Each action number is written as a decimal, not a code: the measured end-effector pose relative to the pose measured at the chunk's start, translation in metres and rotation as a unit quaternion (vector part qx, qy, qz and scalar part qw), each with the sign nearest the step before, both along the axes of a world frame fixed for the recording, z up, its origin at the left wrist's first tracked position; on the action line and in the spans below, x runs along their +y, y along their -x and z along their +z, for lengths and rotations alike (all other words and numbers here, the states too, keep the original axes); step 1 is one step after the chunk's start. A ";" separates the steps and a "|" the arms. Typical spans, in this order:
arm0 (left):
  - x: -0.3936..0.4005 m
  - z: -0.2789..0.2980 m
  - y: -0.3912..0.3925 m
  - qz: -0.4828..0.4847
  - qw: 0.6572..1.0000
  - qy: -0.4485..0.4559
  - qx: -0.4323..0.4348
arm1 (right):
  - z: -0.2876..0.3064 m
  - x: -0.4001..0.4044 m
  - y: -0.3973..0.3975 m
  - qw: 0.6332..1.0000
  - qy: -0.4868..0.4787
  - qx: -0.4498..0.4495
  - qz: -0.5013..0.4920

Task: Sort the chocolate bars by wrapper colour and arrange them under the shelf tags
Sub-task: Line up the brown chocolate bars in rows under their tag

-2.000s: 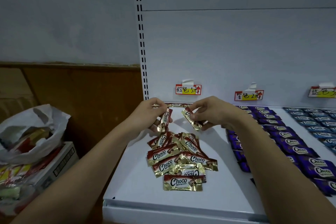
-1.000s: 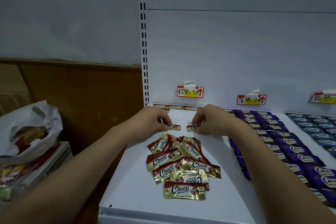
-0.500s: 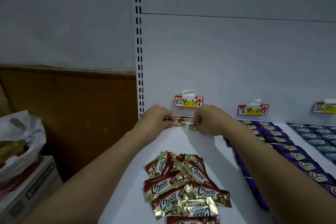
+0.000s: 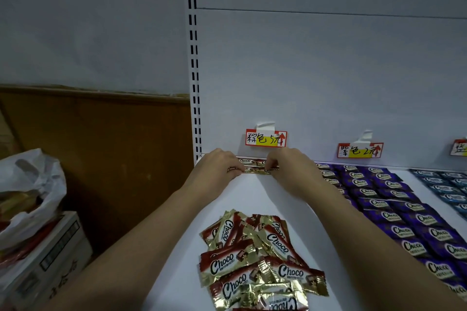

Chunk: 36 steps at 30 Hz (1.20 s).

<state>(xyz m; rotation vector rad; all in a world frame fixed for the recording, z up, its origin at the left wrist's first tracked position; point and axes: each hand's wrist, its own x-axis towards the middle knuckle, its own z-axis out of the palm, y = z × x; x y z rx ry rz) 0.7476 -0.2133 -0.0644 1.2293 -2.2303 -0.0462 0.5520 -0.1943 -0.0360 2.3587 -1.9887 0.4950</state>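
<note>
Head view: both hands at far edge of white shelf (image 4: 252,199), under red-and-yellow tag (image 4: 265,138). Left hand (image 4: 214,169) grip pinches a red-gold Choco bar (image 4: 249,171); right hand (image 4: 290,169) grip pinches its neighbour (image 4: 269,170). Loose red-gold pile (image 4: 257,260) lies near; purple bars (image 4: 394,209) in rows right.

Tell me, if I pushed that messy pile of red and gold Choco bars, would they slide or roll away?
Probably slide, not roll: the pile of red and gold bars is made of flat packets lying on the smooth white shelf. The shiny foil wrappers look slippery, so overlapping bars would likely skid off each other. They seem small and light, so a gentle push should do.
</note>
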 end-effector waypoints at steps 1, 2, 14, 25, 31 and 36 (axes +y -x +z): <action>0.000 0.000 0.001 -0.001 1.000 0.003 -0.001 | -0.001 0.000 0.000 1.000 0.002 -0.001 0.000; 0.001 0.001 0.001 -0.002 1.000 0.006 -0.001 | -0.002 -0.001 0.000 1.000 0.004 -0.002 0.000; 0.002 0.002 0.001 0.005 1.000 0.023 -0.013 | 0.007 0.000 -0.003 1.000 0.009 -0.010 -0.011; 0.065 0.026 -0.016 -0.030 0.975 -0.153 0.161 | 0.067 0.051 -0.008 0.956 -0.167 -0.115 0.213; 0.100 0.030 -0.032 -0.039 0.967 -0.222 0.118 | 0.052 0.073 0.004 0.933 -0.250 -0.108 0.237; 0.108 0.030 -0.033 -0.028 0.954 -0.280 0.102 | 0.053 0.081 0.007 0.928 -0.311 -0.051 0.197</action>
